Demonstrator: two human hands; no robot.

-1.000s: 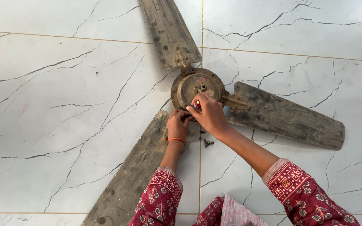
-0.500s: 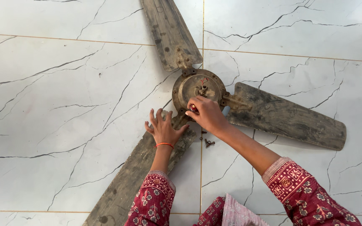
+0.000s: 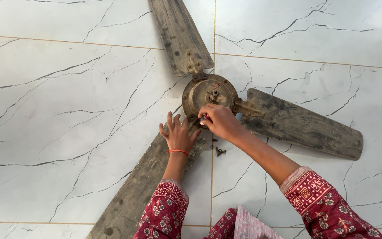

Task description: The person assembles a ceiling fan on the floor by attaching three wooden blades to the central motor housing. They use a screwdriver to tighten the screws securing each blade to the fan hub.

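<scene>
Fan: an old, grimy ceiling fan lies on the white marbled floor [image 3: 58,97], its round hub [image 3: 206,90] just above mid-frame.
Blades: one blade [image 3: 180,33] runs to the top edge, one [image 3: 306,126] to the right, one [image 3: 142,190] to the lower left.
Left hand: the left hand [image 3: 178,135] lies flat with fingers spread on the lower-left blade, close to the hub, holding nothing (an orange band circles the wrist).
Right hand: the right hand [image 3: 217,121] sits at the hub's lower rim, fingers curled round something small; what it is, I cannot tell.
Screws: a few small dark screws [image 3: 219,151] lie on the floor just below the hands.
Sleeves: red patterned sleeves [image 3: 319,201] enter from the bottom edge.
</scene>
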